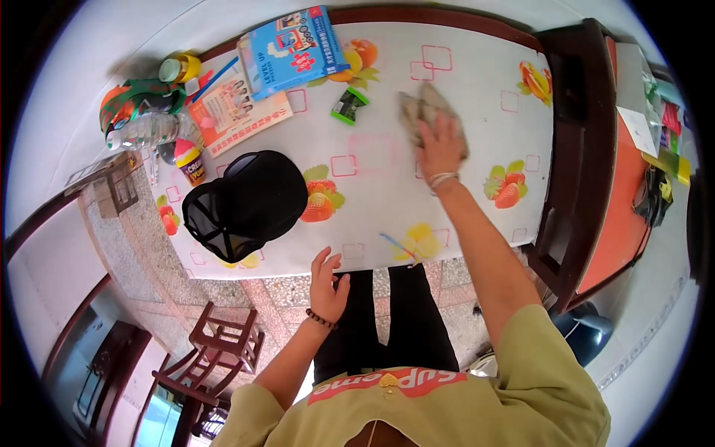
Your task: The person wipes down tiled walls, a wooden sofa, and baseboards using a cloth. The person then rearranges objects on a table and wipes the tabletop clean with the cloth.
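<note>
My right hand (441, 149) lies flat with its fingers spread on a crumpled grey-brown cloth (412, 113), pressing it on the table with the fruit-print cover (387, 194). Near the table's front edge, my left hand (328, 287) is held with its fingers apart and nothing in them. A black cap (264, 195) rests on the left part of the table. Between the cap and the cloth, farther back, is a small green and black item (349, 106).
Books (242, 112) and a blue puzzle box (294, 52) lie at the back left, beside a plastic bottle (149, 131), a yellow-lidded jar (179, 68) and a small tub (190, 162). A dark wooden cabinet (573, 149) borders the right. A wooden chair (223, 343) stands lower left.
</note>
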The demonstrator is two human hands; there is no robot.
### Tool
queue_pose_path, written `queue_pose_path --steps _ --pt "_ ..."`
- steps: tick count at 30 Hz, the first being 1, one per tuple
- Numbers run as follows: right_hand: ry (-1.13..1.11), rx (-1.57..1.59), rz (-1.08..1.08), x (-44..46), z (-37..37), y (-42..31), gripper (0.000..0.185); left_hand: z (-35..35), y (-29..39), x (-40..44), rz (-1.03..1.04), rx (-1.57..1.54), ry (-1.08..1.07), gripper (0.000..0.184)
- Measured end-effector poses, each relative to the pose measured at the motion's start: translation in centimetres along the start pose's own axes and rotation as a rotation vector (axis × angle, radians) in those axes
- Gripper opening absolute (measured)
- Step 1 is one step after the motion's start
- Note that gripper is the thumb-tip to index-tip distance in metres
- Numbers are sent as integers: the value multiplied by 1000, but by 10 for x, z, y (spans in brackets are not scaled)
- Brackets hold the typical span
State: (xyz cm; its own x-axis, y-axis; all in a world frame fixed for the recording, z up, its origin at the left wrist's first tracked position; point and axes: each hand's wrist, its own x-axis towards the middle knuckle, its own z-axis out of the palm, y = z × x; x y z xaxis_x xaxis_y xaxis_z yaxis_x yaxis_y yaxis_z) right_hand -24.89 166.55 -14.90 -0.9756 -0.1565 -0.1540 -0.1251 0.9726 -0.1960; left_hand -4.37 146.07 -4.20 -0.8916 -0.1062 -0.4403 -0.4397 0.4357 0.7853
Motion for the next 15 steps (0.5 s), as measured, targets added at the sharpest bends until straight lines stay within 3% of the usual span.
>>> queue_pose_path --steps 4,9,10,12,15 --pt "-16 -106 -121 -4 22 -50 31 2 -1 5 7 -34 48 39" --pt "-202 145 -312 -44 25 -111 30 -4 10 22 23 57 83 43" --pt "-193 149 -294 -55 21 -108 30 -4 12 25 27 87 87 43" --pt "-275 201 -484 -73 10 -97 31 -3 16 30 34 103 59 43" --pt "-272 272 -474 -98 2 -41 31 5 22 33 31 145 27 43"
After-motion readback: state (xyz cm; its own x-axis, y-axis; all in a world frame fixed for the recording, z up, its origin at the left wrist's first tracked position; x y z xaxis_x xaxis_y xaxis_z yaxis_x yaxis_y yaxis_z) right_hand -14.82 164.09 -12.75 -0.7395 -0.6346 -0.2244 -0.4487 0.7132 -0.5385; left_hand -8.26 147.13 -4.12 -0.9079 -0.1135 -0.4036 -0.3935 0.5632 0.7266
